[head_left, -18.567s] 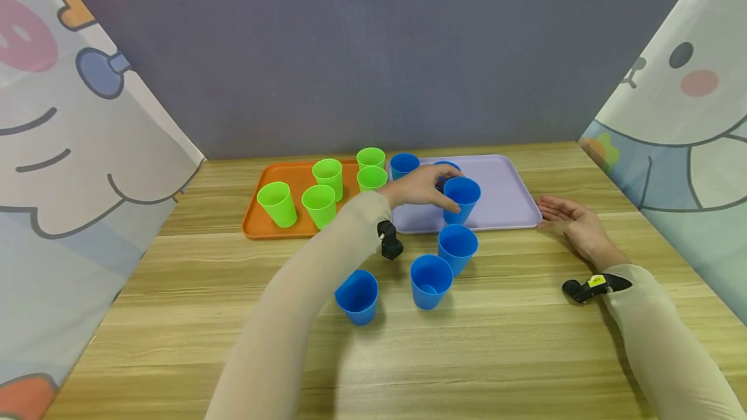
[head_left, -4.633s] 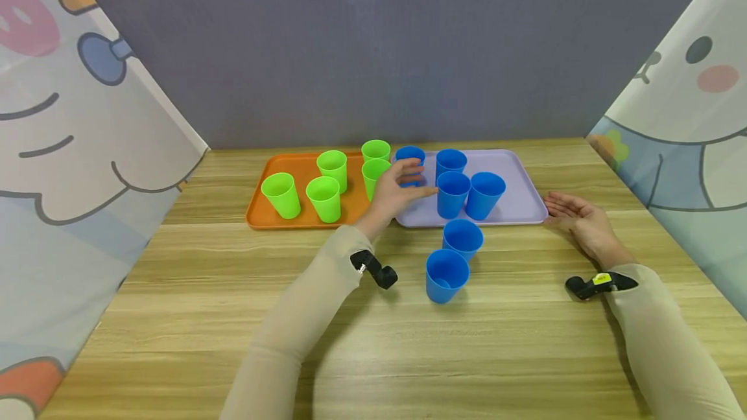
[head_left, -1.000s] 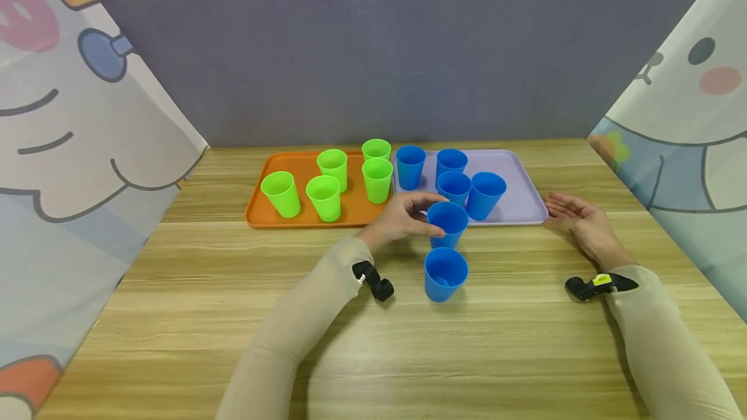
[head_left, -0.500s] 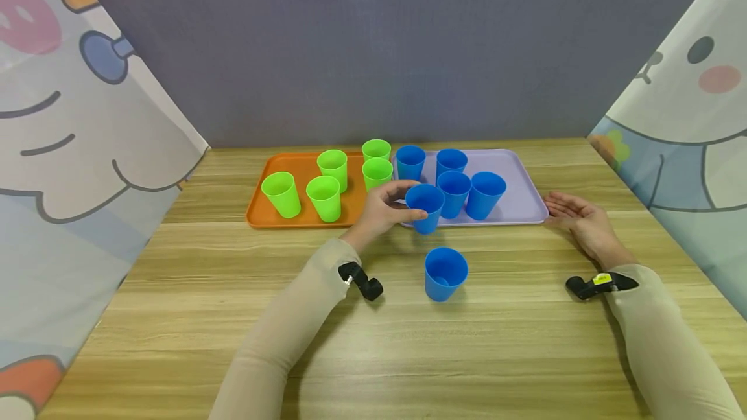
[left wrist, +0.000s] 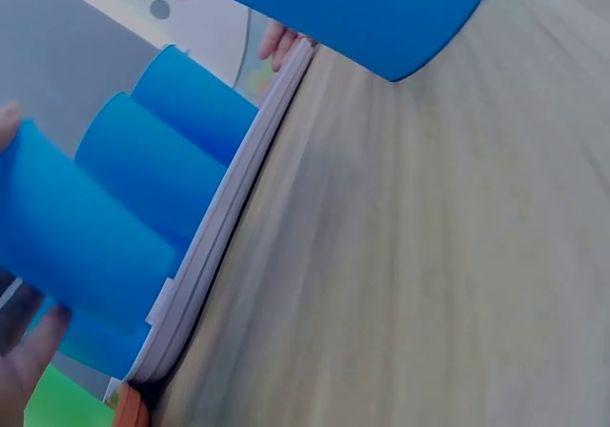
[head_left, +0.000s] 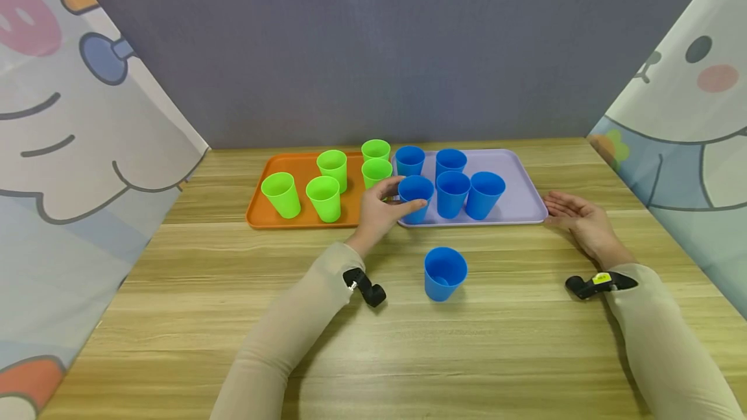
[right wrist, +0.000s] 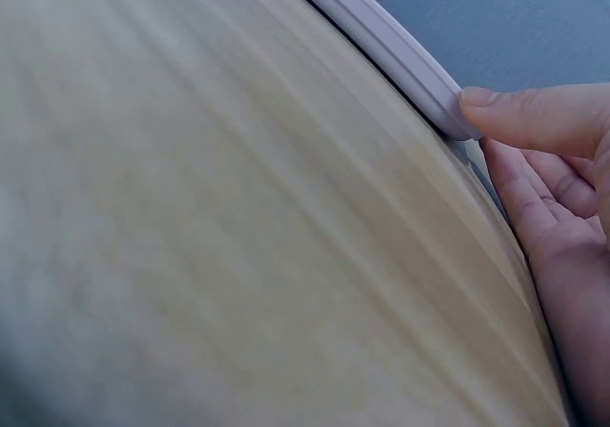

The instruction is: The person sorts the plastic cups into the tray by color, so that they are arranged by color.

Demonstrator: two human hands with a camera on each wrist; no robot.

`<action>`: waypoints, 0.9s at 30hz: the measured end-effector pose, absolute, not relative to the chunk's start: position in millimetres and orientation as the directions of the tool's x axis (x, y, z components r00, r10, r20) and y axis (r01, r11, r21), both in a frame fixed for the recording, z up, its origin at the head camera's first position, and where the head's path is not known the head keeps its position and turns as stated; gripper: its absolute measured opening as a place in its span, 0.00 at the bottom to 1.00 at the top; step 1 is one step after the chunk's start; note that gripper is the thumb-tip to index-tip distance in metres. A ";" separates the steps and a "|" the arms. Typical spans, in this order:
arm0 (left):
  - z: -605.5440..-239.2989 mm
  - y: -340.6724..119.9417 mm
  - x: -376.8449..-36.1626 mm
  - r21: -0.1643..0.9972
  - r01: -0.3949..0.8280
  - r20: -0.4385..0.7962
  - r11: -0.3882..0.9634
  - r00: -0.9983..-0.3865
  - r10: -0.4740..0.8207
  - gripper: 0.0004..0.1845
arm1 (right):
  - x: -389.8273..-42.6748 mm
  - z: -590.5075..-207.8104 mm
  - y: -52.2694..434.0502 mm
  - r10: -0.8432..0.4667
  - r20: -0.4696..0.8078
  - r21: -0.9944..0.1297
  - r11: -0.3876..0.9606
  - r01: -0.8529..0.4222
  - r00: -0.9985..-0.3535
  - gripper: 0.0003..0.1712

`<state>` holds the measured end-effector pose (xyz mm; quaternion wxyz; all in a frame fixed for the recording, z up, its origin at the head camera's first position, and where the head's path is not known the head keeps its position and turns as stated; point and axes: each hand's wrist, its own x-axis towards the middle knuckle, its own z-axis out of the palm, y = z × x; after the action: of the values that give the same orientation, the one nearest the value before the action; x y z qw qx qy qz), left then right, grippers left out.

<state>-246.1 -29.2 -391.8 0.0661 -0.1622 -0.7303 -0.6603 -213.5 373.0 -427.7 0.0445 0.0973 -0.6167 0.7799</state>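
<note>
Left hand [head_left: 380,207] curled round blue cup [head_left: 415,198], cup upright at front left corner of lilac tray [head_left: 513,196], beside three more blue cups. Right hand [head_left: 574,220] open, palm up, thumb touching tray's right rim. Lone blue cup [head_left: 445,273] on surface [head_left: 175,316].

Smooth matt plastic blue cups [head_left: 416,198] at frame centre stand on a lilac plastic tray [head_left: 519,203] with a soft sheen; left of it, an orange plastic tray [head_left: 259,209]; below, a matt wood-grain tabletop [head_left: 408,355]; printed cloth curtains [head_left: 70,148] at both frame edges
</note>
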 end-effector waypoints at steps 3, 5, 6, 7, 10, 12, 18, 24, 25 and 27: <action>-393.7 -25.8 -244.8 0.936 0.339 0.330 0.093 -0.939 0.099 0.28 | -213.2 -427.7 373.2 -0.054 0.205 -0.953 -0.239 -0.187 -0.977 0.31; -395.1 -23.5 -244.0 0.932 0.347 0.342 0.106 -0.937 0.069 0.29 | -213.0 -427.8 373.2 -0.056 0.203 -0.953 -0.242 -0.184 -0.977 0.31; -395.8 -22.3 -243.4 0.929 0.351 0.347 0.113 -0.936 0.055 0.29 | -213.2 -428.0 373.3 -0.056 0.204 -0.953 -0.241 -0.185 -0.977 0.31; -396.5 -21.1 -242.9 0.926 0.357 0.354 0.119 -0.934 0.044 0.29 | -213.2 -428.2 373.3 -0.056 0.204 -0.953 -0.240 -0.186 -0.977 0.31; -399.7 -16.5 -242.8 0.911 0.381 0.382 0.156 -0.924 0.025 0.30 | -213.6 -428.8 373.4 -0.054 0.212 -0.951 -0.243 -0.193 -0.976 0.31; -401.5 -13.3 -242.5 0.900 0.400 0.403 0.175 -0.915 0.019 0.30 | -213.9 -429.0 373.4 -0.054 0.222 -0.948 -0.247 -0.202 -0.974 0.32; -406.6 -4.3 -243.3 0.892 0.412 0.419 0.185 -0.908 -0.003 0.30 | -213.5 -428.6 373.2 -0.055 0.225 -0.946 -0.251 -0.204 -0.973 0.31; -408.2 1.7 -244.8 0.906 0.383 0.396 0.178 -0.917 -0.042 0.31 | -213.3 -428.7 373.0 -0.055 0.218 -0.946 -0.256 -0.198 -0.974 0.31; -408.3 2.5 -245.1 0.907 0.382 0.395 0.175 -0.917 -0.048 0.31 | -213.5 -429.0 373.2 -0.055 0.219 -0.946 -0.255 -0.198 -0.974 0.31; -408.7 4.0 -245.8 0.912 0.373 0.388 0.172 -0.920 -0.062 0.32 | -213.9 -429.4 373.5 -0.055 0.220 -0.947 -0.253 -0.200 -0.974 0.31</action>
<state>-245.8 4.0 -408.7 0.1712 -0.1043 -0.7461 -0.6349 -213.9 373.5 -429.4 0.0462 0.1046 -0.6095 0.7845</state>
